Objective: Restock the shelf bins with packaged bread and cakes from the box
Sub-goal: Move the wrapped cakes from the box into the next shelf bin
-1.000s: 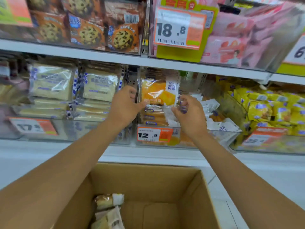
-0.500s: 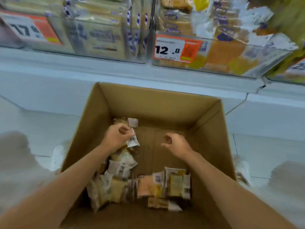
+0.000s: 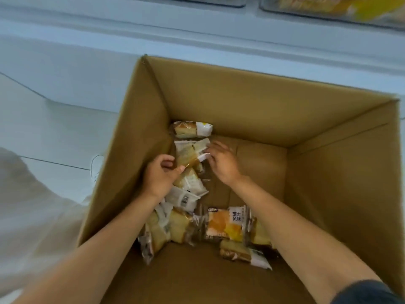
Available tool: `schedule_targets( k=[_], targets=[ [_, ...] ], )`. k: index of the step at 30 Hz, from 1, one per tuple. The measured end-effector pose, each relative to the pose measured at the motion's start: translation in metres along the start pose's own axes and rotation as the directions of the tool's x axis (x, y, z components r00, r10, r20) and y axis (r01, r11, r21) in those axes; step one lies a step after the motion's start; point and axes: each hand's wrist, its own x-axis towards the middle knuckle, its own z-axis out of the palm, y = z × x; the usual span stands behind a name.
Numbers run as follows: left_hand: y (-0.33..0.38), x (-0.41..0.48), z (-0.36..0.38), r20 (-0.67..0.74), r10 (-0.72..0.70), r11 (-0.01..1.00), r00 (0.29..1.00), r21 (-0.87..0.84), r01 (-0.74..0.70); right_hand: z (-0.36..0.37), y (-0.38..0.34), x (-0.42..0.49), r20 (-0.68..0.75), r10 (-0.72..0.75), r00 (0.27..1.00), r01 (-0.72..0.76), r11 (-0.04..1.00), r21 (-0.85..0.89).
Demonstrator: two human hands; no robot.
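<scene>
Both hands reach deep into the cardboard box point(image 3: 135, 128). The left hand point(image 3: 161, 175) pinches the near end of a wrapped cake point(image 3: 189, 151) by the far-left wall. The right hand point(image 3: 222, 164) curls on its right edge, fingertips partly hidden. More packets point(image 3: 225, 224) lie nearer, some under the left forearm. At the top, the shelf bins point(image 3: 328, 8) are cut off and blurred.

One cardboard box point(image 3: 230, 110). Inside it I count about nine wrapped cake packets point(image 3: 192, 129), though the heap against the left wall overlaps too much to be sure. One orange-fronted packet point(image 3: 225, 224) is among them; the rest are pale or clear-wrapped. Two hands are in the box, the left hand point(image 3: 161, 174) and the right hand point(image 3: 221, 163), both pinching one held packet point(image 3: 190, 151). Two clear shelf bins point(image 3: 197, 0) point(image 3: 328, 6) show along the top edge.
</scene>
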Motion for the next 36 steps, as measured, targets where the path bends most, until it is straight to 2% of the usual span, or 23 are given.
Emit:
schedule_targets(
  k=[2,5,8,11,14,15,16,18,20,22,24,25,28,32,36],
  targets=[
    [0.006,-0.001,0.002,0.027,0.022,1.000,0.999,-0.022,-0.022,-0.028,-0.006,-0.003,-0.121,0.069,0.990,-0.055,0.992,0.116],
    [0.023,-0.007,0.009,0.136,0.035,0.998,0.990,-0.052,-0.028,-0.087,-0.018,-0.018,-0.125,0.222,0.967,-0.168,0.926,0.338],
    [0.043,-0.018,0.018,0.332,-0.043,0.974,0.942,-0.196,0.113,-0.122,-0.023,-0.035,-0.137,0.297,0.945,-0.213,0.876,0.432],
    [0.053,-0.031,0.022,0.493,-0.106,0.956,0.864,-0.190,0.226,-0.132,-0.026,-0.049,0.010,0.405,0.914,-0.318,0.701,0.639],
    [0.043,-0.032,0.018,0.482,-0.132,0.931,0.866,-0.238,0.275,-0.127,-0.025,-0.064,0.238,0.483,0.842,-0.471,0.445,0.761],
    [0.038,-0.032,0.015,0.439,-0.133,0.933,0.889,-0.246,0.261,-0.120,-0.023,-0.069,0.280,0.468,0.838,-0.492,0.427,0.759],
    [0.033,-0.031,0.012,0.384,-0.139,0.940,0.913,-0.239,0.244,-0.110,-0.019,-0.074,0.316,0.436,0.843,-0.517,0.493,0.700],
    [0.019,-0.027,0.007,0.310,-0.161,0.944,0.937,-0.228,0.238,-0.082,-0.008,-0.085,0.453,0.355,0.818,-0.550,0.713,0.434],
    [0.010,-0.024,0.003,0.288,-0.169,0.941,0.942,-0.237,0.242,-0.048,0.005,-0.095,0.638,0.305,0.707,-0.509,0.845,0.160],
    [0.002,-0.019,0.001,0.261,-0.177,0.935,0.949,-0.258,0.245,-0.017,0.017,-0.101,0.713,0.315,0.626,-0.360,0.928,-0.094],
    [-0.002,-0.015,0.002,0.248,-0.182,0.927,0.952,-0.278,0.250,0.005,0.027,-0.103,0.716,0.325,0.618,-0.199,0.946,-0.257],
    [-0.004,-0.014,0.002,0.245,-0.183,0.927,0.952,-0.279,0.250,0.011,0.030,-0.102,0.713,0.330,0.619,-0.167,0.942,-0.291],
    [-0.009,-0.011,0.004,0.247,-0.182,0.930,0.952,-0.271,0.249,0.018,0.033,-0.096,0.707,0.326,0.628,-0.160,0.943,-0.293],
    [-0.009,-0.012,0.007,0.250,-0.185,0.930,0.950,-0.268,0.251,0.004,0.026,-0.097,0.735,0.297,0.609,-0.315,0.942,-0.120],
    [0.001,-0.014,0.004,0.235,-0.142,0.942,0.962,-0.265,0.204,-0.036,0.012,-0.091,0.652,0.238,0.720,-0.391,0.915,0.098]
  ],
)
